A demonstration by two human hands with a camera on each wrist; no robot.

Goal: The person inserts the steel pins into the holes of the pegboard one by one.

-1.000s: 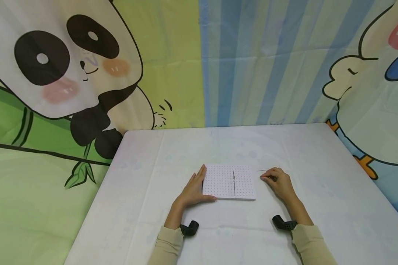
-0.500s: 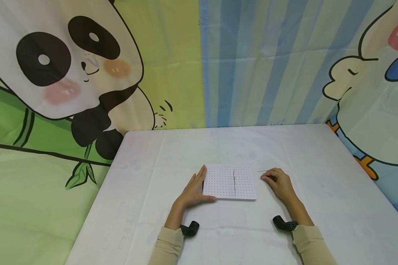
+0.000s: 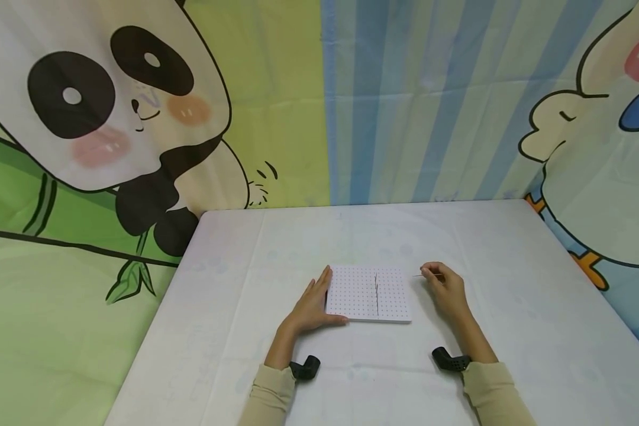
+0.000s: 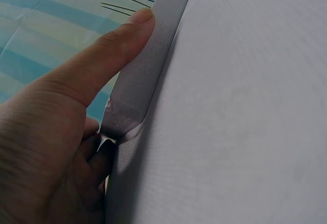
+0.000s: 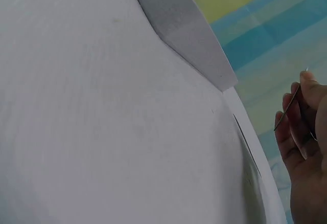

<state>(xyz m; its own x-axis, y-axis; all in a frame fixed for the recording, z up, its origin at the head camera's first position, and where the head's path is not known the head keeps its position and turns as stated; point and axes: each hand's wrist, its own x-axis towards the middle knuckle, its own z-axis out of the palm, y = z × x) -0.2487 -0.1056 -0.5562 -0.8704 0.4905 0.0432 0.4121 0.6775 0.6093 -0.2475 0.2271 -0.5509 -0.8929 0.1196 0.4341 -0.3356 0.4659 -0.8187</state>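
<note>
A white pegboard (image 3: 351,293) with rows of small holes lies on the table, and several thin dark pins stand in one column (image 3: 376,296) of it. My left hand (image 3: 307,306) rests against the board's near left corner, fingers straight along the left side and thumb (image 4: 117,50) along the front edge. To the right of the board, my right hand (image 3: 448,293) is raised above the table. Its thumb and fingers pinch a thin metal pin (image 5: 287,106). Another thin pin (image 5: 248,144) lies on the table below that hand.
A white cloth covers the table (image 3: 298,236). Behind it hangs a printed curtain (image 3: 277,106) with a panda and stripes. Each wrist wears a black camera mount (image 3: 305,368).
My right hand has lifted off the table beside the board, with a pin pinched in its fingertips. My left hand stays in place against the board.
</note>
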